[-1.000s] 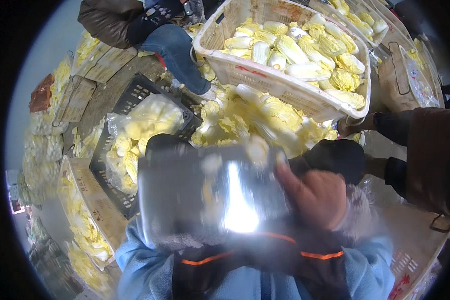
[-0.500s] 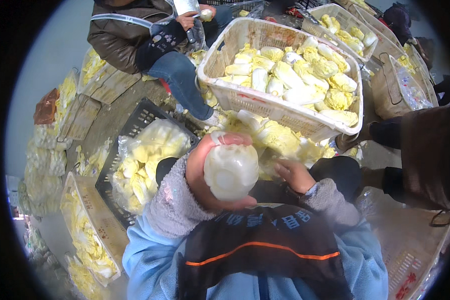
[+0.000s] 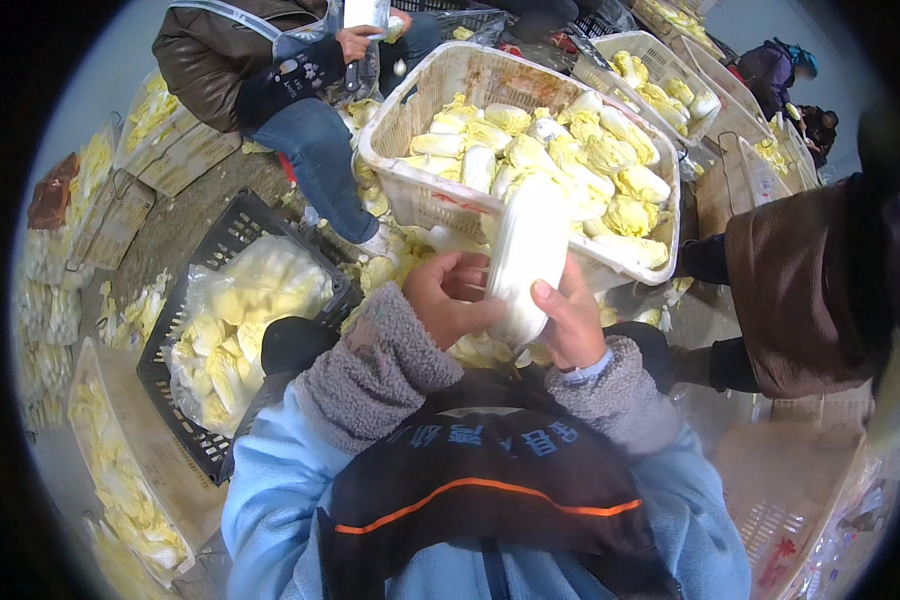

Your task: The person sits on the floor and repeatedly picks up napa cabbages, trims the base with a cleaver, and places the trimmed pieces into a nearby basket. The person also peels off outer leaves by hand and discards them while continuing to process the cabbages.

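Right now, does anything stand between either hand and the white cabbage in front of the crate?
Nothing visible does: the left hand and right hand both hold the cabbage, which partly hides the crate behind it.

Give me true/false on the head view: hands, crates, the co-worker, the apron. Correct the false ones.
1. A pale cabbage is between the left hand and the right hand. True.
2. The large white crate ahead holds carrots. False: it holds yellow-white cabbages.
3. A clear bag with pale produce sits in the black crate. True.
4. The co-worker at upper left grips a broom. False: it is a dark-handled blade.
5. The wearer's apron is plain white. False: it is dark with an orange stripe.
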{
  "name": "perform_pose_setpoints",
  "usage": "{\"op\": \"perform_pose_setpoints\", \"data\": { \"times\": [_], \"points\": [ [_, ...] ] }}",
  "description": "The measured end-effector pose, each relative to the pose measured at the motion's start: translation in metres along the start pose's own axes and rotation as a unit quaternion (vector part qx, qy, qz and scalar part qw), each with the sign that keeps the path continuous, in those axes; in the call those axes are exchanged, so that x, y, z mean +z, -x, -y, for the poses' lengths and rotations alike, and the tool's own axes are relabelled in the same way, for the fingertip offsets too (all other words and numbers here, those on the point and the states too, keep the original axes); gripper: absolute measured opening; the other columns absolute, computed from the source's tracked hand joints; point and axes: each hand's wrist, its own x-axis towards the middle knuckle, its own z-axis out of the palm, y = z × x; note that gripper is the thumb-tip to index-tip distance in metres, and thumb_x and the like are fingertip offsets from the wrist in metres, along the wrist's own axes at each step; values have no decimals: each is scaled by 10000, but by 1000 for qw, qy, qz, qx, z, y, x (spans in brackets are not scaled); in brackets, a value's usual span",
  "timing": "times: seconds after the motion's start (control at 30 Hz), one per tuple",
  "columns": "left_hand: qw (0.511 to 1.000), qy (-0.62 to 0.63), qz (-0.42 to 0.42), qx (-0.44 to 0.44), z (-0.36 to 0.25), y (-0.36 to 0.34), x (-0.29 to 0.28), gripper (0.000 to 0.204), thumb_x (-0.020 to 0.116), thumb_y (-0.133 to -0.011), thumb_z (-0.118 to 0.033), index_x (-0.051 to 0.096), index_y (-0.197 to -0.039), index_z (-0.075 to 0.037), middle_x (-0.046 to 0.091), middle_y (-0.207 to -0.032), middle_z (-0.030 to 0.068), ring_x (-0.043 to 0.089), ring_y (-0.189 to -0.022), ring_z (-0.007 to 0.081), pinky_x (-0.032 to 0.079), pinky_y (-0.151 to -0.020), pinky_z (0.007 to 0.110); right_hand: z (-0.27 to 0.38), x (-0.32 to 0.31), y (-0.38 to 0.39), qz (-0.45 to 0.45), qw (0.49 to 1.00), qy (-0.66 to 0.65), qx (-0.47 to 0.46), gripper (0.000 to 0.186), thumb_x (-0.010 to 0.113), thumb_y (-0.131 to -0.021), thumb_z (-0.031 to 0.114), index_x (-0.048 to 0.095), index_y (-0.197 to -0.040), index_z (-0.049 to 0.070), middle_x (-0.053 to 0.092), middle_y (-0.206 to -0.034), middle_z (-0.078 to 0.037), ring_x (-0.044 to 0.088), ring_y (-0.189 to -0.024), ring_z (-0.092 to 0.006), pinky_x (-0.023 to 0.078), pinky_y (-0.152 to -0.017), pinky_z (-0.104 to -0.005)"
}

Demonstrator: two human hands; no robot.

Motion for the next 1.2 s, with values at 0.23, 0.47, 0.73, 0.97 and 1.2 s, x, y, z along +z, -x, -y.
{"op": "perform_pose_setpoints", "data": {
  "times": [0.23,0.47,0.73,0.97,1.2],
  "points": [
    [991,-127,-9,31,3,-22,5,429,570,-621,-53,534,-1039,36,603,-911,96,573,-841,170,464,-749,286,4,1,-2,-9,992,79,-98,743,659,-735,77,238,-1343,1,427,-1260,-121,446,-1132,-216,350,-960,-340],
    [996,-82,10,19,8,-40,-1,467,633,-578,-148,527,-989,47,603,-870,113,580,-794,170,475,-705,265,11,-7,-4,6,999,16,-40,756,691,-705,94,268,-1327,7,465,-1222,-116,461,-1117,-217,368,-944,-334],
    [998,-59,32,-14,11,-50,-14,476,707,-588,-131,511,-987,42,588,-858,88,564,-746,142,476,-697,258,21,-2,-3,-13,995,73,-70,799,734,-659,93,287,-1312,-15,465,-1222,-136,461,-1126,-212,364,-953,-334],
    [993,-113,-17,10,-6,-49,-2,331,682,-600,-101,553,-875,30,588,-737,33,540,-660,93,435,-599,222,20,-4,-2,-15,1000,13,-23,811,733,-654,100,277,-1313,-24,470,-1213,-127,467,-1110,-210,374,-940,-330],
    [989,-116,84,-31,-40,-46,7,367,678,-648,-134,542,-925,64,606,-776,84,576,-725,126,450,-657,238,22,-10,-4,-8,987,125,-98,780,693,-678,51,261,-1322,-19,481,-1200,-133,475,-1108,-226,385,-935,-330]
  ]
}}
